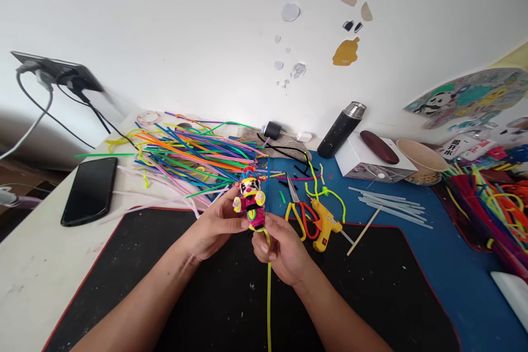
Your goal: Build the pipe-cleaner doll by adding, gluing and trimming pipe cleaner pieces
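A small pipe-cleaner figure [251, 201] in pink, yellow and black, with a blue and red top, is held upright between both hands. My left hand [216, 224] grips its lower left side between thumb and fingers. At its lower right, my right hand [280, 245] pinches the base and a yellow-green pipe cleaner [269, 308], which hangs down over the black mat [223, 302]. Right of the hands lie scissors [293, 192] with red and orange handles and a yellow glue gun [325, 225].
Colourful pipe cleaners [198, 148] lie piled behind the hands. A phone [91, 190] is at the left. Glue sticks [391, 206], a black thermos [341, 129], a white box [371, 168] and a basket [423, 159] stand or lie at the right, near more pipe cleaners [490, 203].
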`<state>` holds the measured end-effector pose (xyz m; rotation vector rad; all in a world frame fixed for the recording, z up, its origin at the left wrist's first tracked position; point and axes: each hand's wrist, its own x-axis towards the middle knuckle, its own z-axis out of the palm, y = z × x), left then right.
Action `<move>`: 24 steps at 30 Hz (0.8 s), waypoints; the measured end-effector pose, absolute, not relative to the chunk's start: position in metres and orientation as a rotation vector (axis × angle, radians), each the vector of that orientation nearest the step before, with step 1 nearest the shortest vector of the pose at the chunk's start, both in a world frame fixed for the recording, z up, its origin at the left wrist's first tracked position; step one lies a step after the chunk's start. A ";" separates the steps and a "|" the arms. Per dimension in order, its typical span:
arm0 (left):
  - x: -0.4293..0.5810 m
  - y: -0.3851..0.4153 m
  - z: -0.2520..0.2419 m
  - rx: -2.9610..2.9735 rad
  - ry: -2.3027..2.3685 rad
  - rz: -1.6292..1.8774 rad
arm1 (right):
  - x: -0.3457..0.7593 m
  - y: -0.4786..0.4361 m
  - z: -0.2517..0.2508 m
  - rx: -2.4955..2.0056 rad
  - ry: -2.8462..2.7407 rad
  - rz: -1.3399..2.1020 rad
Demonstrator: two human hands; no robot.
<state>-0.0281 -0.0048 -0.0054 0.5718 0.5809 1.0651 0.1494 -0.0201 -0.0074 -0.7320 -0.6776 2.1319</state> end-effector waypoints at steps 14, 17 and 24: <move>-0.033 -0.005 -0.007 0.651 0.496 1.030 | 0.149 -0.018 -0.005 -0.765 -0.662 2.124; -0.033 -0.005 -0.008 0.650 0.477 1.033 | 0.148 -0.017 -0.004 -0.782 -0.684 2.109; -0.032 -0.005 -0.008 0.663 0.565 1.020 | 0.151 -0.014 0.001 -0.911 -0.841 2.025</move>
